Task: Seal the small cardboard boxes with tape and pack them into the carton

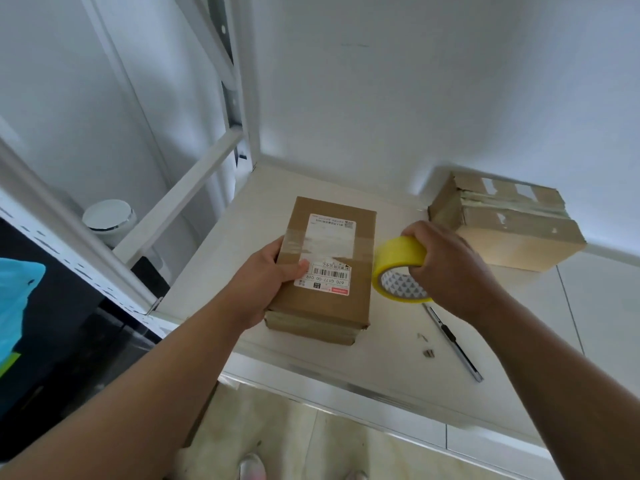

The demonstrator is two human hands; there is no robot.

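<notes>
A: Left grip (266,282)?
B: Clasping the small box (346,306) by its left edge, mid-frame on the surface (381,344), lying lengthwise toward the wall.
A: Right of it?
B: Right grip (446,261), wrapped round the tape roll (398,258), just beside the box's right edge, seemingly placed to draw tape leftward.

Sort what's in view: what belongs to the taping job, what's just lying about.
Job: labelled box, held by the left hand; yellow tape roll, in the right hand; second taped box, back right; utility knife, probably for cutting tape.
Lying about: small scraps beside the knife; white round container, left; blue bag, left edge.
</notes>
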